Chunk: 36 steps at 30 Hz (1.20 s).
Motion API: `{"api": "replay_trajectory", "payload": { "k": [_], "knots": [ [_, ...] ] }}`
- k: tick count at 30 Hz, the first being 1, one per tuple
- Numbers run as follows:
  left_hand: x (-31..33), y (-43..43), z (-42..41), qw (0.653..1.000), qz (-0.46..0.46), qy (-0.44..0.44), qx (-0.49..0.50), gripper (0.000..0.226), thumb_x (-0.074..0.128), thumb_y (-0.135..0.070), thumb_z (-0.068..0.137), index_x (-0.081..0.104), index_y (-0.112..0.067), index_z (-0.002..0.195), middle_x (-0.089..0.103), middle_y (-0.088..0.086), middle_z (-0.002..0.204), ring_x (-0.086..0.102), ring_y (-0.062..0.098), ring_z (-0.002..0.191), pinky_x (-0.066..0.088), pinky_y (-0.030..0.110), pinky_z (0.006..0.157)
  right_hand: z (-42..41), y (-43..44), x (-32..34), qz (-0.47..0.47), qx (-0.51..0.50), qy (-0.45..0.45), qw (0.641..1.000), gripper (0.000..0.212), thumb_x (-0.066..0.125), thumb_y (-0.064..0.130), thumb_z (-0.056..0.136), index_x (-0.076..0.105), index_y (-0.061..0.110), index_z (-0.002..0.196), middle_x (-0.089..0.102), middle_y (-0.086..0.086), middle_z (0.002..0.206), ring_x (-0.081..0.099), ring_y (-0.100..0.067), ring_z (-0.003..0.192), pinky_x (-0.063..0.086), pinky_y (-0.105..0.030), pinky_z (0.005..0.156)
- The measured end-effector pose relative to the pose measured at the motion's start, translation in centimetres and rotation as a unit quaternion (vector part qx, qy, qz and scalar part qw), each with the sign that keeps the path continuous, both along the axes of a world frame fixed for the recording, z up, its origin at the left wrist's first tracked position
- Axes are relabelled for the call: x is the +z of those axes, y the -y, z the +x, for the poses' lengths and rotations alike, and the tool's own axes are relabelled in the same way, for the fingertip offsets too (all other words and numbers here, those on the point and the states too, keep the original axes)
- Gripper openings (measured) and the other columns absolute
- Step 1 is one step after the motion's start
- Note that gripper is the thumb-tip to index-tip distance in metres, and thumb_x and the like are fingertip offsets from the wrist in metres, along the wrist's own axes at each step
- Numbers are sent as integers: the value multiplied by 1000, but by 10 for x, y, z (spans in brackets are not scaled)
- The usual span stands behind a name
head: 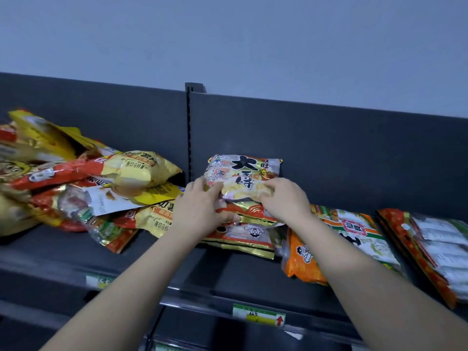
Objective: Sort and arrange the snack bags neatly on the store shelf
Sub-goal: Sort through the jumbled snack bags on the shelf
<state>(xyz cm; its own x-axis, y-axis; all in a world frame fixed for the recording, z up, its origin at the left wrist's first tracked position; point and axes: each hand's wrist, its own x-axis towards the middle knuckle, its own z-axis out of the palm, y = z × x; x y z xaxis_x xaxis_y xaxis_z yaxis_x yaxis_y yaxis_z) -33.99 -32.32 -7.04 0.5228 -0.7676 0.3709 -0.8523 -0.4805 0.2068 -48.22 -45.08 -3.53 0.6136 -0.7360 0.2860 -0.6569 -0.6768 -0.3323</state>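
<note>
A pale snack bag with large black characters stands tilted against the dark back panel at mid-shelf. My left hand grips its lower left corner and my right hand grips its lower right edge. Under the hands lie red-and-gold bags of the same brand, stacked flat. A loose heap of yellow and red chip bags fills the left part of the shelf. To the right an orange bag lies partly under a white-and-green bag, and a red-edged pack of wrapped sticks lies at the far right.
The dark grey shelf has bare surface in front of the bags. A slotted upright post splits the back panel. Price labels sit on the front rail, and a lower shelf shows below.
</note>
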Motion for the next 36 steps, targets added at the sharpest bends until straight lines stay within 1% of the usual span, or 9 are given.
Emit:
{"api": "replay_trajectory", "payload": {
  "k": [7,10,13,18,21,24,28,32,36],
  "knots": [
    [0,-42,17,994,-5,-103,-26,80,54,-72,78,38,-30,144,38,0,149,37,21,136,41,37,101,36,-38,5,-171,95,-80,977,33,48,36,92,67,17,112,60,-2,116,46,-23,120,36,-38,98],
    [10,-65,38,997,-61,-22,32,59,49,-65,85,64,-20,120,59,1,117,50,21,118,47,35,84,60,-61,7,-104,123,-93,983,28,53,42,89,67,23,104,60,-3,112,53,-28,113,44,-38,90],
    [19,-86,70,990,-89,68,92,33,54,-42,91,70,-13,88,58,1,87,55,25,100,49,34,69,90,-76,3,-50,159,-103,981,28,57,44,87,66,25,106,61,-7,117,54,-32,114,47,-37,86],
    [7,-109,142,971,178,75,142,68,52,-70,78,57,-22,125,52,3,129,47,23,122,46,41,90,146,-97,-11,-30,183,-155,970,53,58,51,89,55,24,134,54,-7,135,47,-30,128,45,-41,99],
    [-5,-116,175,965,226,97,91,69,58,-44,86,32,-23,146,35,2,150,33,24,137,35,44,106,181,-104,-21,6,179,-176,968,60,59,50,88,47,24,141,50,-3,143,46,-27,131,43,-39,102],
    [-6,-122,201,985,100,131,50,58,51,-13,84,44,-25,140,50,-3,139,41,22,129,48,38,95,207,-107,-28,43,162,-154,974,66,64,46,86,41,26,144,49,-1,144,48,-25,129,45,-40,100],
    [11,-130,232,990,-87,110,-31,44,60,-7,79,66,-25,119,68,-3,110,56,26,103,52,39,73,223,-110,-30,38,113,10,993,57,69,42,85,50,30,137,60,3,131,56,-22,119,49,-38,92],
    [40,-143,247,974,-215,-6,-68,31,53,-14,76,74,-21,98,71,-1,92,62,27,92,50,45,78,231,-114,-18,71,47,215,973,37,71,44,83,62,26,115,69,7,97,65,-17,90,54,-38,77],
    [53,-164,255,921,-346,-175,-42,9,65,-12,88,73,-16,85,68,-13,86,62,5,84,47,28,84,239,-120,-21,161,28,297,941,48,72,46,82,50,20,115,64,7,90,63,-16,90,52,-41,81]
  ]
}}
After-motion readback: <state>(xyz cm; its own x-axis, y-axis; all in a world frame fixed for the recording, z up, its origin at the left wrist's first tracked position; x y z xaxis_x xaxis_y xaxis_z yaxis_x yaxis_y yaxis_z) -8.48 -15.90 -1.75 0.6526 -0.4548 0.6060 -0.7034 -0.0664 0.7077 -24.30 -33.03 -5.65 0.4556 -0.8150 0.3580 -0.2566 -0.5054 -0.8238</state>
